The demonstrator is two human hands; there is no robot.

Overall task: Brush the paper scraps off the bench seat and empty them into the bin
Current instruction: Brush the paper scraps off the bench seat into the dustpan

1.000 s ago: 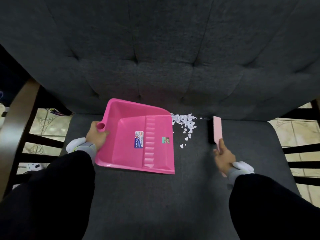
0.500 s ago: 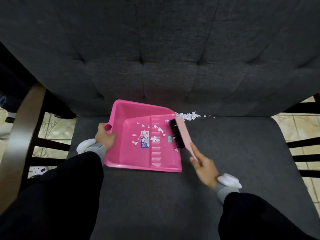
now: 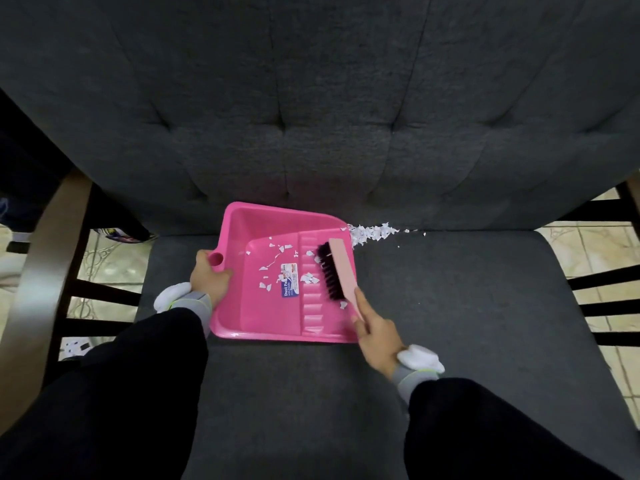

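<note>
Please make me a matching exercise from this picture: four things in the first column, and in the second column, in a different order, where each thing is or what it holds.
Things:
1. left hand
2. right hand
3. brush
4. pile of paper scraps

Places or states:
A. on the bench seat, by the dustpan's far right corner, against the backrest
B. grips the pink dustpan by its handle
C. bristles over the dustpan's ridged lip
D. holds the brush handle

Pairs: 1-B, 2-D, 3-C, 4-A
</note>
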